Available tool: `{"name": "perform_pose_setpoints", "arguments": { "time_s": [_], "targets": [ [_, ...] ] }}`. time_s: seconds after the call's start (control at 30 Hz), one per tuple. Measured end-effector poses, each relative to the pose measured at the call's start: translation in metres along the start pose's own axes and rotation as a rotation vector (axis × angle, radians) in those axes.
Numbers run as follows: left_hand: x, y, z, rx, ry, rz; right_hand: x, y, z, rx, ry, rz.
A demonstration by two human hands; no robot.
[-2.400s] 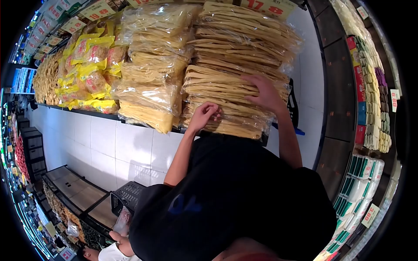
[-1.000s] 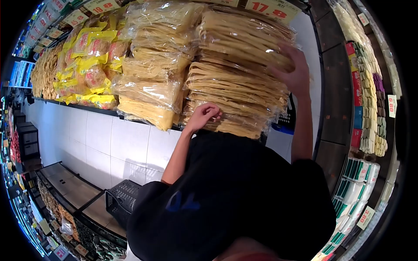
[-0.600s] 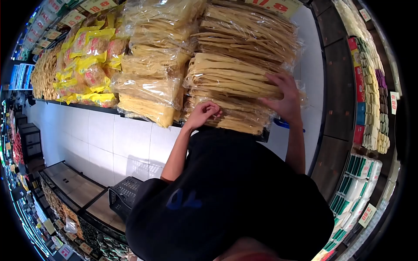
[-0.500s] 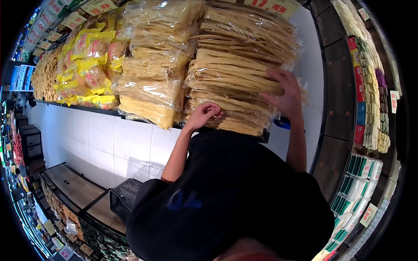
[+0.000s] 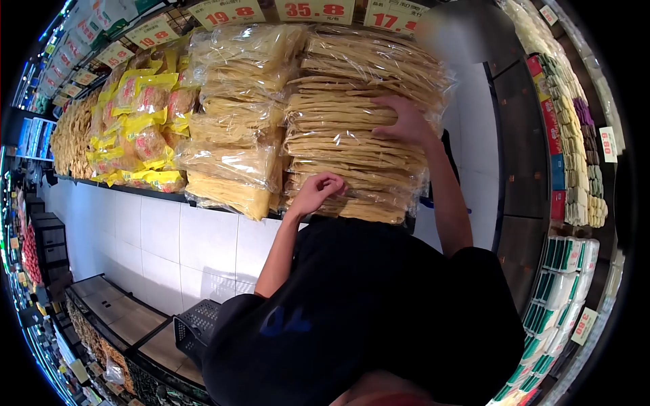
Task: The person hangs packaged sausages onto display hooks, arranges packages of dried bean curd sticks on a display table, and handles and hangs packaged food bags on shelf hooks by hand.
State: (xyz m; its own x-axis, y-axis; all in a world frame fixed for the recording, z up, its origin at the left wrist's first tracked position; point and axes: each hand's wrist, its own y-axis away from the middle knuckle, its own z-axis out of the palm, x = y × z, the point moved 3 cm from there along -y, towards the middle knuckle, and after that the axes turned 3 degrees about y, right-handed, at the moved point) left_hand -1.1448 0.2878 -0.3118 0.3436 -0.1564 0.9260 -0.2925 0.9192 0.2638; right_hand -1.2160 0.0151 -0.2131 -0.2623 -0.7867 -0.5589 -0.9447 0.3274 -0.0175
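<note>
Clear plastic bags of long, pale yellow dried sticks, which look like dried bean curd sticks (image 5: 332, 125), lie stacked in front of me. My right hand (image 5: 406, 123) rests over the right part of one of these bags, with its thumb apart from its stretched fingers. Near the front left edge of the same stack, my left hand (image 5: 317, 194) is closed, its fingers curled toward the thumb. What it holds, if anything, is hidden.
Left of the stack lie more clear bags (image 5: 233, 128) and yellow-trimmed packets (image 5: 145, 115). Price signs (image 5: 315, 10) line the back. A dark perforated basket (image 5: 198, 321) is at my lower left, and stocked shelves (image 5: 565, 149) run along the right. Pale tiles (image 5: 210, 230) cover the floor.
My right hand has moved left over the bag, from its right end. My left hand stays curled at about the same place. The view has tilted slightly, showing more price signs.
</note>
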Motion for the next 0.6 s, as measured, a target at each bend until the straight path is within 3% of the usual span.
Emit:
{"name": "perform_pose_setpoints", "arguments": {
  "time_s": [0.33,0.43,0.53,0.6],
  "targets": [
    [0.014,0.003,-0.003,0.047,0.003,0.102,0.012,0.002,0.01,-0.072,-0.03,0.136],
    [0.02,-0.002,-0.003,0.168,0.011,0.061,0.01,0.006,0.01,-0.019,-0.071,0.116],
    [0.009,-0.011,-0.009,0.252,0.172,-0.036,-0.003,0.013,0.002,0.081,0.041,0.056],
    [0.007,-0.015,-0.01,0.303,0.186,0.015,-0.02,0.023,-0.009,0.163,0.171,0.001]
  ]
}}
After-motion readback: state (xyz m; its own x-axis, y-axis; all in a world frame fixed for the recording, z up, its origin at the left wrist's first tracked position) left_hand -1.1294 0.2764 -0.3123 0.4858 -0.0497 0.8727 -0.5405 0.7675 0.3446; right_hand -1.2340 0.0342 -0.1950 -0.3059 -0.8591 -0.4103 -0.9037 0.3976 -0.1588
